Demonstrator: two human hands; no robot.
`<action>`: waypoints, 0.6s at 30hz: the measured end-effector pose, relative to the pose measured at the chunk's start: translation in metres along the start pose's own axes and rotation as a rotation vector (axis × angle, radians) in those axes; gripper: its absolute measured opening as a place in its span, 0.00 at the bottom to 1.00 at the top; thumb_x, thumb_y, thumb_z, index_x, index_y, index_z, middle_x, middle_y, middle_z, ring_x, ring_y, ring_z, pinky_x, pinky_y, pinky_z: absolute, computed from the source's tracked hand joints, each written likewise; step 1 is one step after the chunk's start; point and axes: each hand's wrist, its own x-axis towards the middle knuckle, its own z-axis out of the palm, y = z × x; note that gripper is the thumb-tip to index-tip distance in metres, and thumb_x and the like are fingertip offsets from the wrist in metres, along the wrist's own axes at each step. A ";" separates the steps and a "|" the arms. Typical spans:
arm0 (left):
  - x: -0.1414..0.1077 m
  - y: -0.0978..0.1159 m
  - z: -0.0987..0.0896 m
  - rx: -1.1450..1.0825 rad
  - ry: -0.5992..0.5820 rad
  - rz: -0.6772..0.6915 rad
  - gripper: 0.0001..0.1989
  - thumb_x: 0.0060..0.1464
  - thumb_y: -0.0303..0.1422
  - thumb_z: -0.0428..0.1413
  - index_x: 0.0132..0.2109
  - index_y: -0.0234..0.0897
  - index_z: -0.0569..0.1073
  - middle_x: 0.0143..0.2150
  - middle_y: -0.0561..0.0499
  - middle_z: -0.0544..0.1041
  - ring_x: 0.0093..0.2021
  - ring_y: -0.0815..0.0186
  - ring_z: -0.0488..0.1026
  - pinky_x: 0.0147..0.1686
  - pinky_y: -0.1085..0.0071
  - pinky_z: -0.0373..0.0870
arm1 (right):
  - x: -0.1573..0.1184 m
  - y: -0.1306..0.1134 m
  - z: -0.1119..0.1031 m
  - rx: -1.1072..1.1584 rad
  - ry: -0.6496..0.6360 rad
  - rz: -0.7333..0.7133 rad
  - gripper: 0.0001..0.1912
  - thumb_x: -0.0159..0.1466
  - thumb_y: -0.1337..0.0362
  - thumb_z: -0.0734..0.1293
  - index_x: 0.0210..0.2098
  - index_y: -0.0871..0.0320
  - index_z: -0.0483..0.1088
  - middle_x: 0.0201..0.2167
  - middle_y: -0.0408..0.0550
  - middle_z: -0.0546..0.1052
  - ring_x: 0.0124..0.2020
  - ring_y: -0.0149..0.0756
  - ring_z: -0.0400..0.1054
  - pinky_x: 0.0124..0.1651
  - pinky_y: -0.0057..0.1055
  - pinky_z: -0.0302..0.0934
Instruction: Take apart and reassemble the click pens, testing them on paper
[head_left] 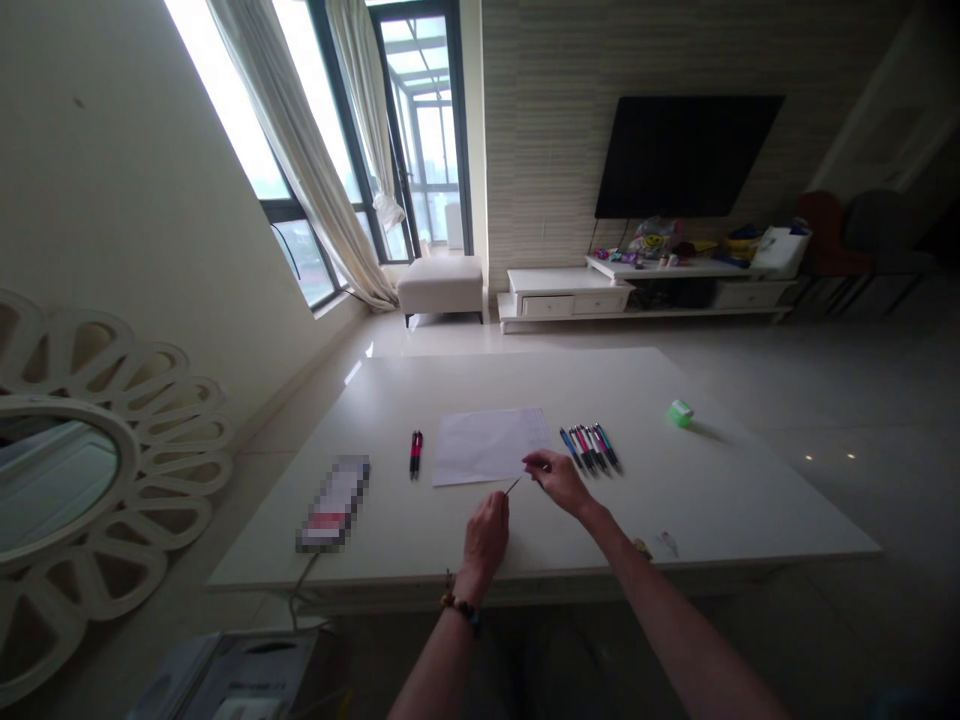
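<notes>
My left hand (486, 532) is closed near the front edge of the white table. A thin dark rod (513, 486), which looks like a pen refill, sticks up out of its fingers toward the right. Close to the rod's upper end, my right hand (559, 482) is pinched; fingers hide what it holds, if anything. White paper (484, 447) lies flat just beyond both hands. To its right is a row of several click pens (591, 449) in different colours. Two red-and-black pens (415, 455) lie side by side at its left.
The white table (720, 500) also carries a blurred-out phone (334, 503) with a cable at left, a small green-and-white item (681, 413) at right and small bits (666, 543) near my right forearm. A round mirror (56, 480) stands left, a box (240, 670) below.
</notes>
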 end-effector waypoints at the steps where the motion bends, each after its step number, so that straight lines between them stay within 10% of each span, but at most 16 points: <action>1: 0.000 0.000 0.000 -0.001 0.003 0.006 0.13 0.62 0.33 0.37 0.35 0.40 0.63 0.30 0.51 0.70 0.31 0.68 0.68 0.31 0.72 0.60 | 0.000 -0.001 -0.001 -0.007 -0.009 -0.003 0.13 0.55 0.59 0.65 0.35 0.60 0.74 0.28 0.47 0.77 0.26 0.32 0.68 0.33 0.30 0.64; 18: -0.001 0.002 -0.003 0.018 -0.020 0.020 0.12 0.62 0.32 0.37 0.35 0.39 0.63 0.31 0.52 0.70 0.31 0.69 0.67 0.30 0.73 0.58 | -0.003 -0.007 -0.005 -0.080 -0.058 -0.045 0.12 0.56 0.64 0.63 0.37 0.59 0.73 0.28 0.46 0.76 0.29 0.32 0.69 0.35 0.29 0.63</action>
